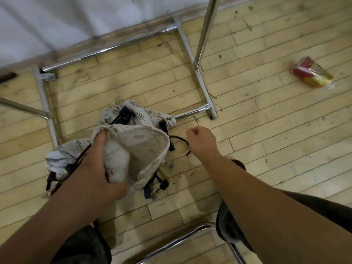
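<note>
On a scuffed wooden floor [266,130] beside the base of a chrome rack [106,48], seen from the head camera, a seated person works at a leaf-printed cloth bag [144,147] that lies between their knees and the rack's lower bar. The left hand [91,168] grips the bag by its near wall, thumb pressed against the hemmed rim and fingers wrapped round the cloth below, so the mouth gapes upward and toward the right. A black folding stand [123,115] pokes from the bunched fabric on the far side, and a black buckled strap [163,184] trails from under the bag's lower edge. The right hand [202,139] hovers just right of the open mouth with its fingers curled into the palm; whether they pinch anything cannot be told from this angle. A black cable [179,139] loops across the boards from the bag's rim to beneath that hand, its run lying roughly left to right. The right hand is plainly the nearer to the cable, and the mouth lies to its left, so any feeding-in would likely travel leftward. A red and yellow packet [312,73] lies well apart, far right.
</note>
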`<state>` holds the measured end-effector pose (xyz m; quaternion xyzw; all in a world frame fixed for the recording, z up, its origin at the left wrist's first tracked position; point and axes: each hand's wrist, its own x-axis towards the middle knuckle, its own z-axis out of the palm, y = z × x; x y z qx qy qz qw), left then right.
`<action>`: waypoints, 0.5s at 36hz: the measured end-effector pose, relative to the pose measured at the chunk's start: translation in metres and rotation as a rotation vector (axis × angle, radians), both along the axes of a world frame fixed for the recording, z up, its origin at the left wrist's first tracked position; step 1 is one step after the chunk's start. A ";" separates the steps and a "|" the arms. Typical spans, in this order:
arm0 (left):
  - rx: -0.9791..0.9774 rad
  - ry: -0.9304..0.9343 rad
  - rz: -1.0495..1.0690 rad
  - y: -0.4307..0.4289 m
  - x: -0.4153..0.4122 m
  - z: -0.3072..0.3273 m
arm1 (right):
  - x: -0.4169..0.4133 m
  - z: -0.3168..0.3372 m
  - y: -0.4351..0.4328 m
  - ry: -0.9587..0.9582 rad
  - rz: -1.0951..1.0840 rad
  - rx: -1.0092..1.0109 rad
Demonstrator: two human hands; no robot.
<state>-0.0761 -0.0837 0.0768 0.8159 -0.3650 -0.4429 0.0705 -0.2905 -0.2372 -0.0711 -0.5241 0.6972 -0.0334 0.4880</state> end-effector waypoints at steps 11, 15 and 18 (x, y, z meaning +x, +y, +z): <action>-0.059 0.054 -0.091 0.015 0.005 0.036 | 0.024 0.133 0.036 -0.245 -0.204 -0.158; -0.077 0.096 -0.097 0.024 0.010 0.045 | 0.033 0.169 0.057 -0.316 -0.077 -0.211; -0.076 0.124 -0.072 0.030 0.013 0.049 | 0.042 0.185 0.074 -0.334 0.060 -0.220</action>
